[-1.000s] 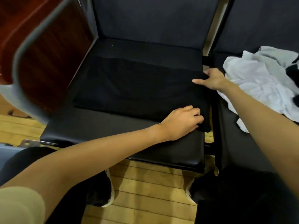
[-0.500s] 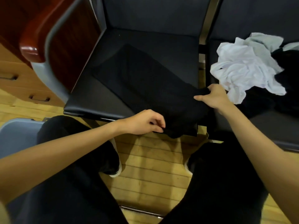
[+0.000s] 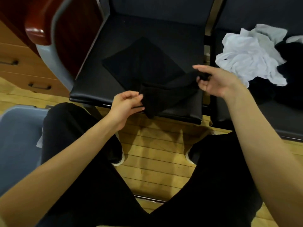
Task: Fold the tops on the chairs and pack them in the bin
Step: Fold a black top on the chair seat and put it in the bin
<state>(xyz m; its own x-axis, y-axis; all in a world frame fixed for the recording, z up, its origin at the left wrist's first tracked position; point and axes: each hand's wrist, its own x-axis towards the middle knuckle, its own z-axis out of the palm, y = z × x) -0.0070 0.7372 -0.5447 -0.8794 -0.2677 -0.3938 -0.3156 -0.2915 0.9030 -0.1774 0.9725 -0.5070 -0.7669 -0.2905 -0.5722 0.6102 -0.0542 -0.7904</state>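
— So, grip first. What do I log?

— From my remote feed: left hand [image 3: 125, 104] pinches the near corner of the black top [image 3: 147, 74] between thumb and fingertips. Right hand [image 3: 218, 81] grips the opposite corner, thumb stretched out, the other fingers curled round a bunched bit of cloth.

— And the top itself?

— Its near edge is raised between the two hands, at the front lip of the black chair seat [image 3: 98, 89]. The far part lies flat on that seat, turned at an angle to it.

— Around it?

— On the neighbouring seat [image 3: 278, 115], to the right, a crumpled white top [image 3: 249, 54] lies against more dark cloth [image 3: 288, 63]; I cannot tell how many garments are in that heap. The grey bin [image 3: 18, 133] stands on the wooden floor [image 3: 155, 153] at lower left, beside the person's leg; something pale shows at its edge, too small for me to identify. Wooden drawers [image 3: 19, 66] stand at far left.
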